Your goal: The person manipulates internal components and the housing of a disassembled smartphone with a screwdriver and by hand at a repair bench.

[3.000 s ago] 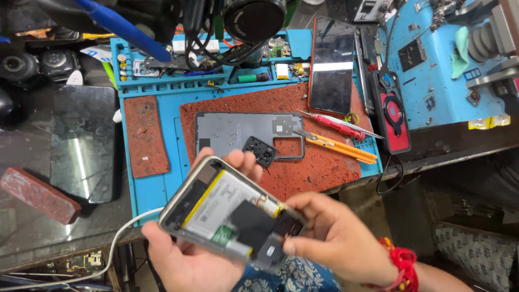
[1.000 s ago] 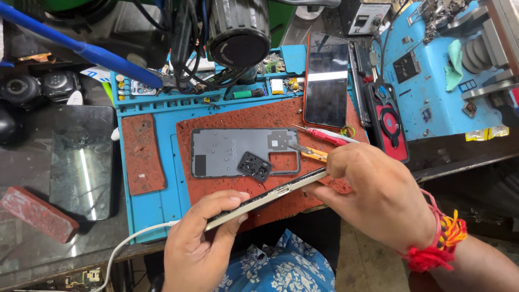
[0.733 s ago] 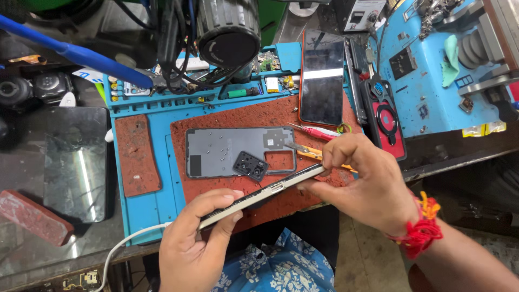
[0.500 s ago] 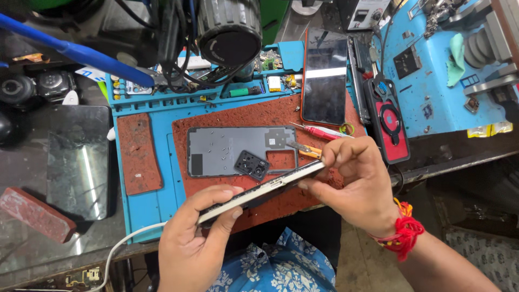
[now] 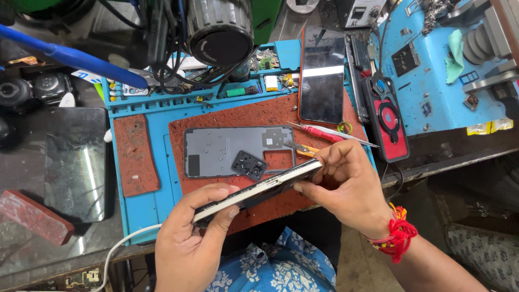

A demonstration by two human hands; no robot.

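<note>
Both hands hold one opened phone (image 5: pixel 257 192) edge-on above the front of the desk (image 5: pixel 32 254), so that its thin side faces the camera and the seam along that side can be looked at and worked. The left hand (image 5: pixel 189 243) carries the lower end, its grip closed around the phone with the thumb across the top edge and the fingers curled beneath, which steadies the body. The right hand (image 5: pixel 346 186) closes on the upper end, fingertips pinched at the corner; a red thread band (image 5: pixel 397 238) sits on that wrist. The phone hangs just above a blue repair mat (image 5: pixel 143 205), over the front edge of its rust-red pad (image 5: pixel 243 113), close to the parts that lie there: a grey back cover (image 5: pixel 221 151) laid flat with small screws scattered on it, and a dark camera-lens piece (image 5: pixel 250 164) resting on its lower edge, all within easy reach of the hands. Beside the cover lie a red-handled tool (image 5: pixel 324 132) and an orange one (image 5: pixel 303 148). A second phone with a dark screen (image 5: pixel 323 81) lies at the back of the pad, and a red phone case (image 5: pixel 386 119) lies to its right. A white cable (image 5: pixel 124 243) runs off the mat's front corner. The desk is crowded: a dark glass panel (image 5: pixel 75 162) and a reddish block (image 5: pixel 35 216) on the left, a blue-handled tool (image 5: pixel 70 57) and a round black lamp or scope head (image 5: pixel 221 27) at the back, a blue fixture (image 5: pixel 448 70) on the right. Flowered blue cloth (image 5: pixel 275 267) shows below the desk edge.
</note>
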